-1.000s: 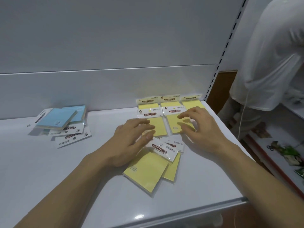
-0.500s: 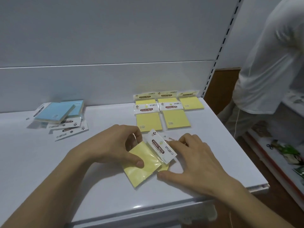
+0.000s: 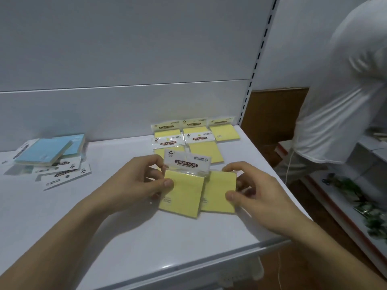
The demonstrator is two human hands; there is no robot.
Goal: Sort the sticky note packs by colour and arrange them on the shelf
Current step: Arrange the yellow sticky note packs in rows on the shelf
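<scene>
- Blue packs (image 3: 50,152): a loose, overlapping pile at the far left of the shelf (image 3: 125,237), close to the back panel. White header cards stick out toward the front edge.
- Left hand (image 3: 136,185): fingers curled, thumb pressed on the face of the left yellow pack (image 3: 182,197). The other fingers are bent behind its upper left corner, so it pinches the pack.
- Left yellow pack: at mid-shelf, its "STICKY NOTE" header tilted up. Its right edge overlaps the right yellow pack (image 3: 217,193).
- Sorted yellow packs (image 3: 201,143): five lie flat behind the hands. Three sit in a row with headers against the back panel, and two more overlap them in front.
- Right yellow pack: just beside the left one and partly under it, well apart from the blue packs.
- Right hand (image 3: 257,197): fingers curled, thumb on the lower right of the pack's face, a fingertip at its upper right corner. It pinches the pack.
- Post (image 3: 257,65): a slotted upright at the right end of the shelf.
- Person (image 3: 339,101): in a white shirt, to the right of the post.
</scene>
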